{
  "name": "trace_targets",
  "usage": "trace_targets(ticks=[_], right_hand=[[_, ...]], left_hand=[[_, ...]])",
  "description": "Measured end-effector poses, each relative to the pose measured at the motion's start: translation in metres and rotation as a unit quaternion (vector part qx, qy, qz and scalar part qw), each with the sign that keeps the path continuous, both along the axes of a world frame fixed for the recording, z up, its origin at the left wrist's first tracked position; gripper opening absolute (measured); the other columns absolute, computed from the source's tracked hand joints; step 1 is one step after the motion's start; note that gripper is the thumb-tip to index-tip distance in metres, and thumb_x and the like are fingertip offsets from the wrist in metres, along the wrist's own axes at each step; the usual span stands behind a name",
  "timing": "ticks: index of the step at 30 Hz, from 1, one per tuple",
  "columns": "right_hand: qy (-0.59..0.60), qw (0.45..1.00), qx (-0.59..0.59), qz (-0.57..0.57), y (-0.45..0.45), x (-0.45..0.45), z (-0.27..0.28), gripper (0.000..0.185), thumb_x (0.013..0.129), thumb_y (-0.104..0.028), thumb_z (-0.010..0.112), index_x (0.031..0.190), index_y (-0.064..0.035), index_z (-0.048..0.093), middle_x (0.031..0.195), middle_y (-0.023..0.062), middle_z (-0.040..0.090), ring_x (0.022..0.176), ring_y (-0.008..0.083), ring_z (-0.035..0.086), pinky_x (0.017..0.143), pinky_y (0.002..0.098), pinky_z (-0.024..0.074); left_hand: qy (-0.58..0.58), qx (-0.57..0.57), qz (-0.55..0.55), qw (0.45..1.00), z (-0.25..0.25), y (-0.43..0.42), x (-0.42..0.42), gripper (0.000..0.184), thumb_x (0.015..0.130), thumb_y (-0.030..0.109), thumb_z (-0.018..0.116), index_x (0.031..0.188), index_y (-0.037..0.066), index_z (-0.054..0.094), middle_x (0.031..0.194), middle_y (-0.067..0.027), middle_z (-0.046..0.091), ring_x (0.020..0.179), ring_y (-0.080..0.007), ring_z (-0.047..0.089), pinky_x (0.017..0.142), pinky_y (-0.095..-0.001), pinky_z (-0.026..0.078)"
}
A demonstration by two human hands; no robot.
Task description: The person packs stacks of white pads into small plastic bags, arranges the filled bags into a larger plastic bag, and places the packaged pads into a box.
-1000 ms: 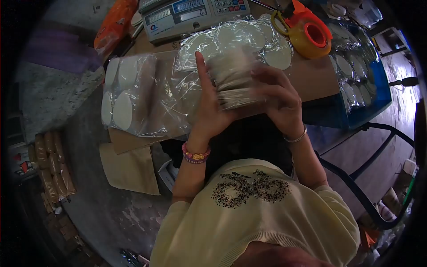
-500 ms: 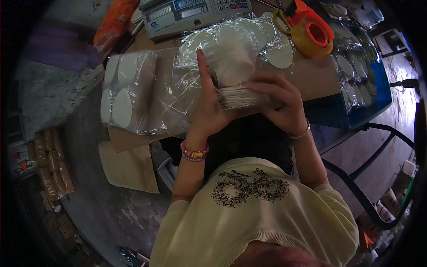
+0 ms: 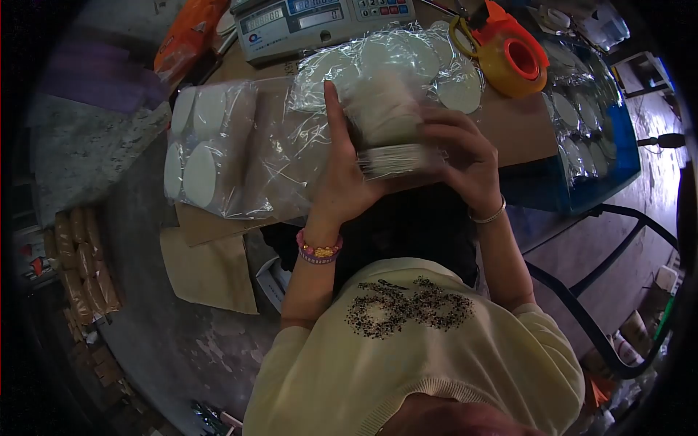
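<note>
cradling a motion-blurred stack of thin white round discs [image 3: 392, 158] above the brown cardboard sheet's [image 3: 520, 134] near edge, the left hand [image 3: 345, 174] is half closed around its left side, one digit upright. the right hand [image 3: 471, 156] curls loosely at its right side; i cannot tell whether it grips. a clear plastic pack of white oval discs [image 3: 200, 174] lies at the cardboard's left edge, a yellow-and-red tape dispenser [image 3: 505, 62] at its far right corner.

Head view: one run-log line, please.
left hand: holding stack of pale flat discs | right hand: opposite side, grip unclear | upper discs: blurred
</note>
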State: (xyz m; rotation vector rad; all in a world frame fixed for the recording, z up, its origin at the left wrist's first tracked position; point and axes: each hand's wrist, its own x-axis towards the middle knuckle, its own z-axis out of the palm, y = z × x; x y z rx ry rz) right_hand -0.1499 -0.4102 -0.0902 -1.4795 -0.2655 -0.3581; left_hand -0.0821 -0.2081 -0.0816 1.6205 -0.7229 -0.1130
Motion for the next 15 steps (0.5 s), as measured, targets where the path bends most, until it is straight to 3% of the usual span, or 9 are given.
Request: trace_targets(ticks=[2, 3, 5, 6, 8, 10, 12, 13, 15], right_hand=[[-0.024, 0.983, -0.169, -0.073, -0.003, 0.002, -0.002, 0.077, 0.069, -0.004, 0.086, 0.139, -0.0008, 0.053, 0.15, 0.0117, 0.044, 0.137, 0.0241, 0.045, 0.113, 0.0376, 0.039], [-0.024, 0.983, -0.17, -0.071, -0.002, 0.003, -0.002, 0.077, 0.069, -0.004, 0.086, 0.139, -0.0008, 0.053, 0.15, 0.0117, 0.044, 0.137, 0.0241, 0.045, 0.113, 0.0376, 0.039], [0.0, 0.998, -0.007, -0.063, 0.004, 0.009, -0.001, 0.107, 0.066, -0.01, 0.091, 0.154, -0.003, 0.03, 0.16, 0.014, 0.03, 0.148, 0.0252, 0.029, 0.119, 0.0411, 0.0284], [-0.001, 0.998, -0.008, -0.061, 0.008, 0.013, 0.0, 0.107, 0.066, -0.01, 0.091, 0.154, -0.003, 0.03, 0.16, 0.014, 0.03, 0.148, 0.0252, 0.029, 0.119, 0.0411, 0.0284], [-0.002, 1.0, 0.015, 0.016, 0.018, 0.023, 0.005, 0.129, 0.063, -0.015, 0.094, 0.159, -0.003, 0.009, 0.166, 0.0149, 0.018, 0.153, 0.0263, 0.017, 0.121, 0.0425, 0.0214], [-0.042, 0.999, -0.016, 0.011, 0.031, 0.031, 0.023, 0.131, 0.061, -0.018, 0.095, 0.159, -0.0018, 0.009, 0.165, 0.0153, 0.018, 0.153, 0.0268, 0.018, 0.121, 0.042, 0.0221], [-0.12, 0.992, -0.019, 0.013, 0.036, 0.042, 0.035, 0.136, 0.058, -0.025, 0.097, 0.159, -0.0012, 0.01, 0.165, 0.0175, 0.018, 0.151, 0.0287, 0.021, 0.12, 0.0401, 0.0251], [-0.115, 0.993, -0.017, 0.018, 0.034, 0.044, 0.039, 0.136, 0.058, -0.025, 0.097, 0.159, -0.0012, 0.01, 0.165, 0.0175, 0.018, 0.151, 0.0287, 0.021, 0.12, 0.0401, 0.0251], [-0.079, 0.994, -0.058, 0.047, 0.024, 0.043, 0.044, 0.135, 0.058, -0.025, 0.097, 0.16, -0.0025, 0.01, 0.164, 0.0199, 0.019, 0.15, 0.0308, 0.024, 0.119, 0.0409, 0.028]], left_hand=[[0.056, -0.031, 0.0, 0.998, 0.004, 0.001, -0.001, 0.141, 0.07, 0.007, 0.089, 0.157, 0.012, -0.021, 0.152, -0.0232, 0.036, 0.132, -0.0314, 0.049, 0.108, -0.0405, 0.044], [0.114, -0.062, 0.002, 0.991, 0.005, 0.002, -0.003, 0.139, 0.071, 0.006, 0.089, 0.157, 0.013, -0.02, 0.152, -0.023, 0.037, 0.131, -0.0309, 0.051, 0.107, -0.04, 0.045], [0.107, -0.044, 0.007, 0.993, 0.005, 0.005, -0.005, 0.137, 0.072, 0.004, 0.086, 0.157, 0.014, -0.019, 0.15, -0.0223, 0.038, 0.13, -0.0309, 0.052, 0.106, -0.0398, 0.046], [0.102, -0.024, 0.007, 0.995, 0.005, 0.005, -0.007, 0.134, 0.072, 0.001, 0.084, 0.158, 0.015, -0.019, 0.149, -0.0216, 0.04, 0.129, -0.0309, 0.053, 0.106, -0.0396, 0.047], [0.083, -0.055, -0.008, 0.995, 0.004, 0.002, -0.013, 0.133, 0.073, -0.001, 0.082, 0.157, 0.016, -0.02, 0.153, -0.0213, 0.035, 0.132, -0.0318, 0.05, 0.106, -0.0401, 0.047], [0.063, -0.081, -0.025, 0.994, 0.01, -0.007, -0.015, 0.133, 0.073, -0.003, 0.08, 0.157, 0.016, -0.021, 0.157, -0.021, 0.029, 0.134, -0.0327, 0.048, 0.106, -0.0406, 0.047], [-0.016, -0.189, -0.015, 0.982, 0.035, -0.018, -0.014, 0.133, 0.074, -0.002, 0.079, 0.156, 0.017, -0.024, 0.165, -0.0189, 0.01, 0.143, -0.033, 0.037, 0.108, -0.042, 0.046], [-0.118, -0.066, -0.001, 0.991, 0.043, -0.008, -0.009, 0.135, 0.073, 0.0, 0.08, 0.156, 0.018, -0.026, 0.167, -0.0163, -0.005, 0.148, -0.0325, 0.025, 0.111, -0.0441, 0.043], [-0.027, -0.084, -0.007, 0.996, 0.03, -0.003, -0.014, 0.135, 0.072, 0.0, 0.08, 0.156, 0.018, -0.026, 0.167, -0.0165, -0.004, 0.149, -0.0327, 0.024, 0.112, -0.0448, 0.041]])
